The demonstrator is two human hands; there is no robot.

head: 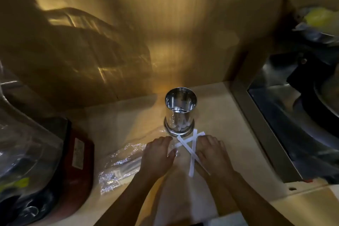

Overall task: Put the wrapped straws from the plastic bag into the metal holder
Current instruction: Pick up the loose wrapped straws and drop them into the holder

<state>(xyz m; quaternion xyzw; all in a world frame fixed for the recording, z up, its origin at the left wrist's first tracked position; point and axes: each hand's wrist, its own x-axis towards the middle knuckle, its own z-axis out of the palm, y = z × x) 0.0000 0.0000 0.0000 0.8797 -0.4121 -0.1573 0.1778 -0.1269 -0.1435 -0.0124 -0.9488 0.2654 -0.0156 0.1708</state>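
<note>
**On the counter: straws loose, holder close by**

Between the hands, the wrapped straws (190, 150) are lying crossed, touching the empty metal holder (180, 112). The holder is likely being put at risk of tipping by any forward sweep. The left hand (158, 152) is being pressed flat on the plastic bag (119, 165); the right hand (211, 150) is being rested, fingers spread, on the straws.
</note>
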